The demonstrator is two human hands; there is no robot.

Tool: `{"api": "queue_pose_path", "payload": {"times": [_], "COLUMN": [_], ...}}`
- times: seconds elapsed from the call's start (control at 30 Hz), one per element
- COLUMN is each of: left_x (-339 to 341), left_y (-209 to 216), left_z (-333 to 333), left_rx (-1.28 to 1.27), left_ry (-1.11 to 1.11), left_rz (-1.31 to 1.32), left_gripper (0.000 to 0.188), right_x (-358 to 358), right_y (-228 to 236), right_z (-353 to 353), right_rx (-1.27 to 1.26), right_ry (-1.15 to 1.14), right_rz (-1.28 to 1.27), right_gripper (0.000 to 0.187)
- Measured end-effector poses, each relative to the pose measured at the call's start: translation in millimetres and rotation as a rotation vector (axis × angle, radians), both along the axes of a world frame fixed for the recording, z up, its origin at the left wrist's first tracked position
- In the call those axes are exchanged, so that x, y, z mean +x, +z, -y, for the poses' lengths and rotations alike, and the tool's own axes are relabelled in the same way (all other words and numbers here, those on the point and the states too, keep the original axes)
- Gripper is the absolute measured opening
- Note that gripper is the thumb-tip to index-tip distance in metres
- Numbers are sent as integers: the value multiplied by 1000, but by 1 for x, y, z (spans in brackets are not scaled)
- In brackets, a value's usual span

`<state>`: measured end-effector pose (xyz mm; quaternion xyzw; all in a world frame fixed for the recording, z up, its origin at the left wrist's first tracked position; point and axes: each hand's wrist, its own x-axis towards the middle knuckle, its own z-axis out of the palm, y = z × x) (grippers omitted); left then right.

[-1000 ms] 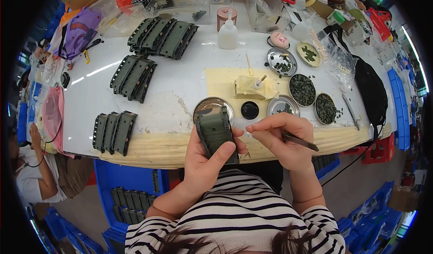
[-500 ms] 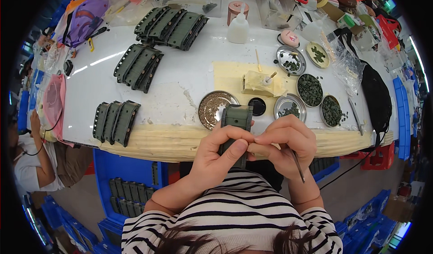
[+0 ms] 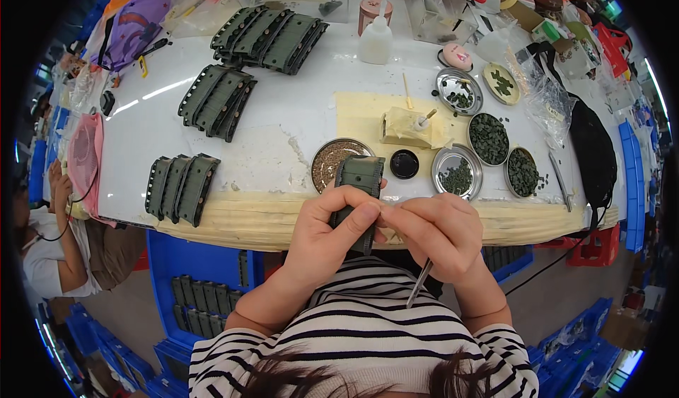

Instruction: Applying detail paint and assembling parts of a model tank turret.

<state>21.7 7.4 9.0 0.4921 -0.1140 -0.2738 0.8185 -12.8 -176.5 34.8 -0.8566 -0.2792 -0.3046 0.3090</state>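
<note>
Curved green part (image 3: 359, 175) is located near the centre of the frame, above the near edge of the table (image 3: 254, 157). Left to right: similar green parts (image 3: 180, 189) lie in three groups, left to upper left. A round tin (image 3: 313, 163) with brown granules sits partly behind the held part. The left hand (image 3: 329, 232) grips this part, fingers closed around it. The right hand (image 3: 442, 235) has thumb and index finger pinched together at the part's right edge; any item between them cannot be distinguished. Its other fingers hold a slim metal tool (image 3: 420, 285), angled downward. Beyond this hand stand a black disc (image 3: 404, 164) and a dish (image 3: 477, 179) of green chips.
</note>
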Motion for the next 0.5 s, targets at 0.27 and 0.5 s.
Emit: {"api": "queue_pose_path", "payload": {"times": [0.27, 0.5], "left_x": [-4, -13], "left_y": [3, 0], "left_z": [5, 13], "left_rx": [279, 168], "left_ry": [89, 144], "left_rz": [581, 561], "left_gripper": [23, 81], "right_x": [6, 18], "right_y": [8, 14], "right_z": [8, 10], "right_rx": [336, 214], "right_ry": [-180, -174], "right_rz": [-168, -112], "right_gripper": [24, 22]}}
